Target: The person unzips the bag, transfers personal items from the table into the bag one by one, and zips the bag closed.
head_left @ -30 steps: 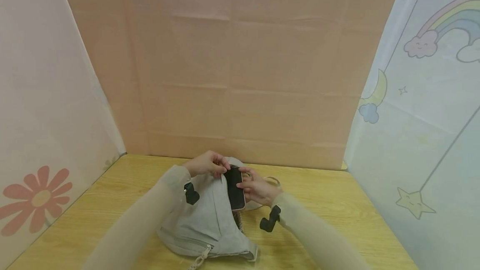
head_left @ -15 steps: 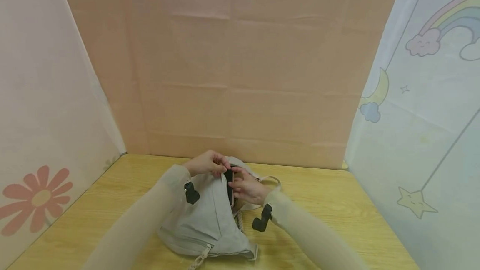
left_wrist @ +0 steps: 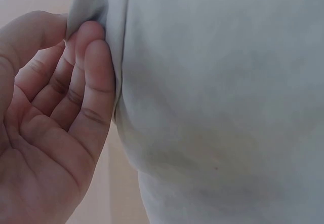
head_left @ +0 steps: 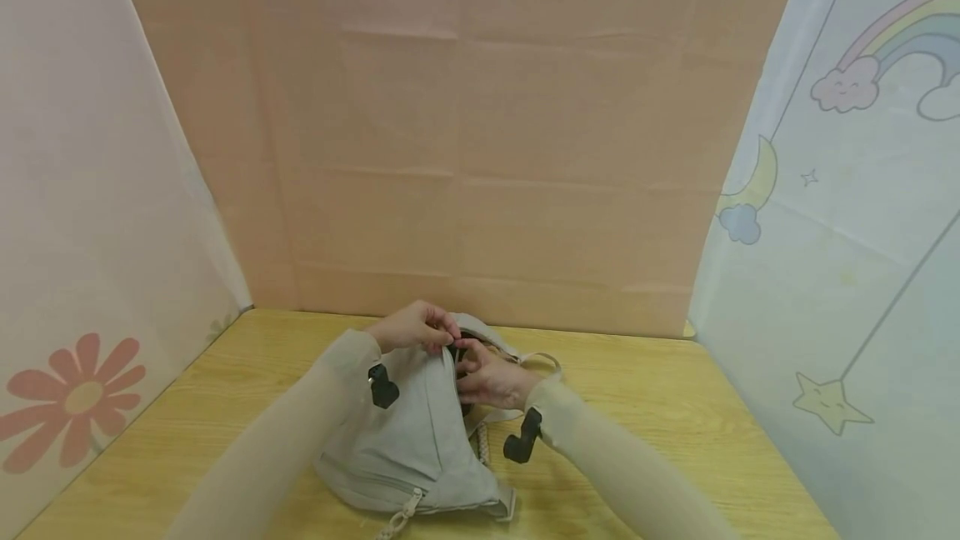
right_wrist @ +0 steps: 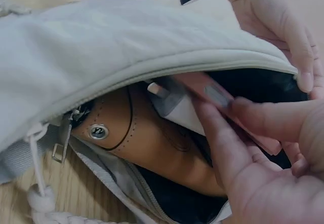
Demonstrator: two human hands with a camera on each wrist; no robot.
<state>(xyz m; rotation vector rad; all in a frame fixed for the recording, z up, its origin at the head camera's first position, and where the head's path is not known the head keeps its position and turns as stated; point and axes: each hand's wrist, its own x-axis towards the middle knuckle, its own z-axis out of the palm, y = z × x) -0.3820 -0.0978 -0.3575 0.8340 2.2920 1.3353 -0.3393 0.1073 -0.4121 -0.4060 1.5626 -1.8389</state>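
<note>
A pale grey zippered bag (head_left: 397, 415) lies on the table with its main pocket unzipped. My left hand (left_wrist: 61, 97) pinches the fabric at the upper end of the opening between thumb and fingers. My right hand (right_wrist: 268, 143) reaches into the pocket and holds a smartphone with a pink edge (right_wrist: 202, 86), thumb on one side and fingers on the other. Most of the phone is hidden by the bag and hand. Beside it in the pocket are a brown leather item with a metal eyelet (right_wrist: 157, 143) and a white block with a metal prong (right_wrist: 179, 110).
The wood-grain table (head_left: 637, 440) extends to both sides. An orange-brown sheet (head_left: 480, 148) stands behind it, with patterned panels left and right. A braided cord (right_wrist: 76, 216), a zip pull (right_wrist: 62, 140) and a strap loop (head_left: 551, 359) hang off the bag.
My right hand has moved left into the bag's opening with the phone, whose black screen has gone from sight in the head view. My left hand has stayed at the edge.
</note>
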